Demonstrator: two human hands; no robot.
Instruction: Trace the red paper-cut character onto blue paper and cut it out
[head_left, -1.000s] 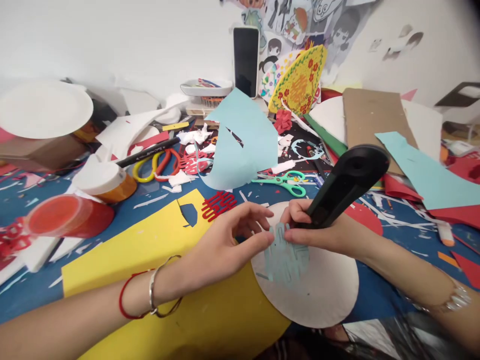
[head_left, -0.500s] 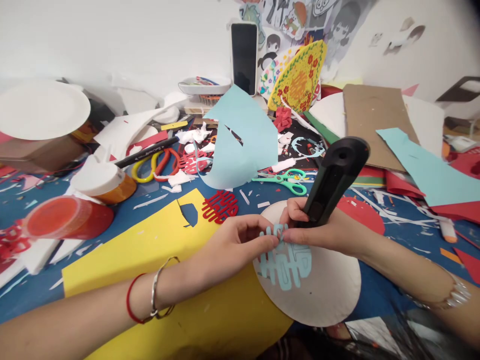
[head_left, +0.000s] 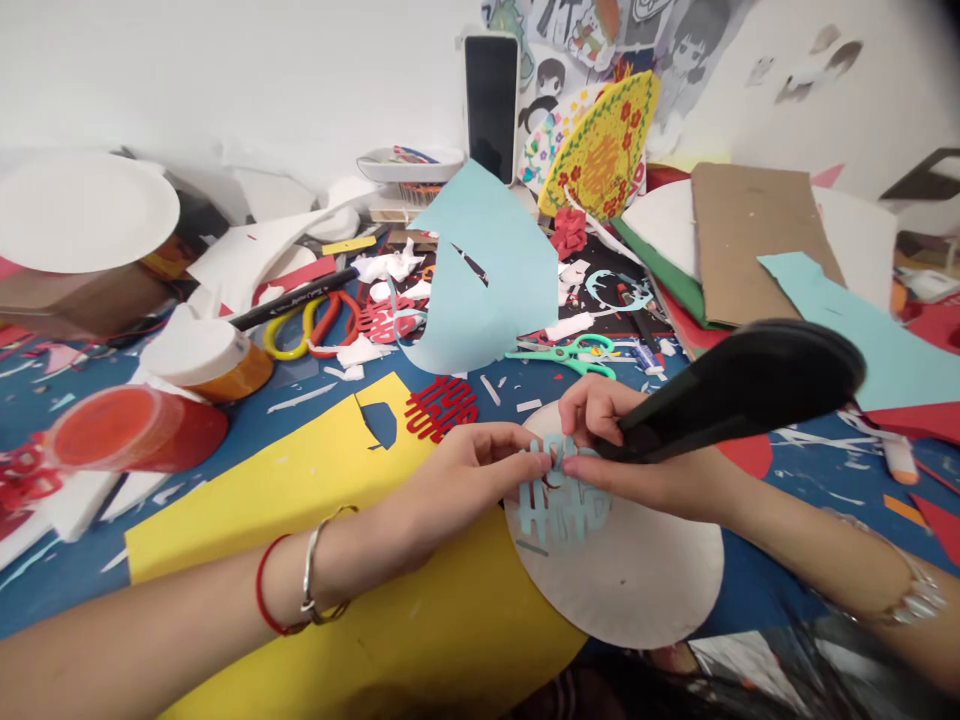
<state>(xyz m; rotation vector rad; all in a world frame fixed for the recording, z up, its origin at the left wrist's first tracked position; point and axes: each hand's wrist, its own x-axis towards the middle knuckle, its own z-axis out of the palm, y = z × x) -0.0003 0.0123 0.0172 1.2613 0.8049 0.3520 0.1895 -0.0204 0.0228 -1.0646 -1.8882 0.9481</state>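
A light-blue paper cutout [head_left: 562, 508] of looping strokes is pinched at its upper edge by my left hand [head_left: 487, 465], thumb against fingers. My right hand [head_left: 637, 450] grips a black utility knife [head_left: 742, 390], its handle sloping up to the right; the blade is not visible. Thumb and fingertips of that same hand meet the cutout's top edge beside my left fingertips. Below the cutout lies a round white disc [head_left: 637, 585], overlapping a yellow sheet [head_left: 360, 620]. A similar red paper cutout [head_left: 441, 408] rests on the yellow sheet's upper corner.
Green-handled scissors [head_left: 581, 355] lie beyond the disc, near a large light-blue sheet [head_left: 495, 270]. Jars of red [head_left: 142, 430] and orange [head_left: 206, 358] stand at left. A phone [head_left: 491, 110] leans upright behind. Brown cardboard [head_left: 757, 240] and paper scraps lie at right.
The knife handle has swung from steep to low, tipping to the right. My left fingers have closed on the cutout's edge. The cutout rose into clear view, then tilted and blurred again.
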